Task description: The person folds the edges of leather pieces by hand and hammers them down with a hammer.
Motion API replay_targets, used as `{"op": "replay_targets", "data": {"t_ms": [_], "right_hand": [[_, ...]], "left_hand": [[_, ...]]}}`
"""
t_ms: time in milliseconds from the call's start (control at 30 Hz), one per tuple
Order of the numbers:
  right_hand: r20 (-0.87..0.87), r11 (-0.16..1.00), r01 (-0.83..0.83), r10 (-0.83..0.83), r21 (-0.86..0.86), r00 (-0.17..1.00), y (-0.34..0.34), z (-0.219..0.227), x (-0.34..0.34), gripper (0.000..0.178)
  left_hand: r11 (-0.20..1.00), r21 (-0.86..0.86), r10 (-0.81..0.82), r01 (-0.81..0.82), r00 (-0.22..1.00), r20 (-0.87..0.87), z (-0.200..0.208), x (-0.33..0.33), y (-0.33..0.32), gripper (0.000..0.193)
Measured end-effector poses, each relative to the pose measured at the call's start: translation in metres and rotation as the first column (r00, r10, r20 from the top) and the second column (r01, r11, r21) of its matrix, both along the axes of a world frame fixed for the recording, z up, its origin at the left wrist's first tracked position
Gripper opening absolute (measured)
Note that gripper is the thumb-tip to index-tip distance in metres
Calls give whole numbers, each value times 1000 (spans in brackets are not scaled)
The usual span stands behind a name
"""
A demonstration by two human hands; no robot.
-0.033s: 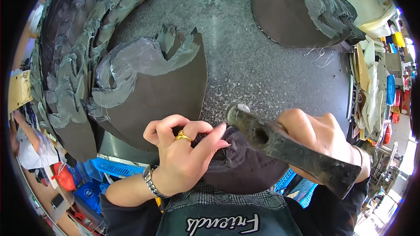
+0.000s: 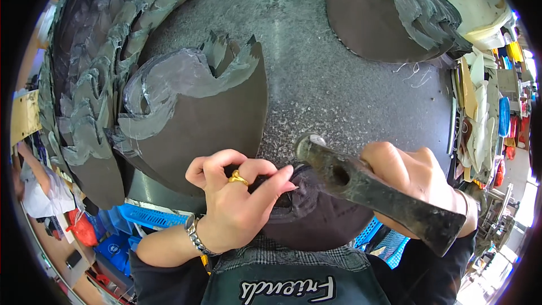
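A dark brown sheet piece (image 2: 322, 223), perhaps leather, lies at the table's near edge with a greyish, glue-smeared upper border. My left hand (image 2: 237, 197) is closed in a pinch on that border, thumb and forefinger together. A worn metal hammer (image 2: 389, 195) is held in my right hand (image 2: 415, 172), its round face just over the piece, beside my left fingertips. The handle is mostly hidden by the fist and the hammer head. Left of my hands rests a stack of similar brown pieces (image 2: 214, 121) with grey coated edges.
More overlapping coated pieces (image 2: 96, 79) cover the table's left side, and another stack (image 2: 384, 22) sits at the far right. The dark table (image 2: 316, 96) carries pale crumbs and loose threads. Blue baskets (image 2: 149, 214) are below the near edge. A person in white (image 2: 48, 192) is at far left.
The hammer head and my right hand have shifted very slightly to the right. My left hand and the piece stay nearly still.
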State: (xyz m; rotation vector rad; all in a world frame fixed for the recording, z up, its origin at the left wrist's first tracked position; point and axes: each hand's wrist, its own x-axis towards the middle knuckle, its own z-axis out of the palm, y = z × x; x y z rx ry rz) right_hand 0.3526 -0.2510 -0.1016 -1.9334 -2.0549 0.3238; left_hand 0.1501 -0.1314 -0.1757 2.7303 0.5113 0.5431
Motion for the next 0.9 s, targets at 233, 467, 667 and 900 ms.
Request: {"op": "replay_targets", "data": {"t_ms": [233,467,667,900], "right_hand": [[-66,976,66,-81,-208,995,-12,-5,0,10],[-85,990,-27,15,-138,996,-11,-13,-5,20],[-27,988,-36,32,-151,999,-9,-18,-9,20],[-57,990,-66,59,-125,997,-2,-14,-6,20]], "left_hand": [[992,112,-69,62,995,65,-2,-2,-8,35],[985,164,-66,58,997,45,-1,-2,-11,32],[995,90,43,-47,998,39,1,-7,-13,30],[998,42,51,-56,993,110,-6,-9,-18,29]]}}
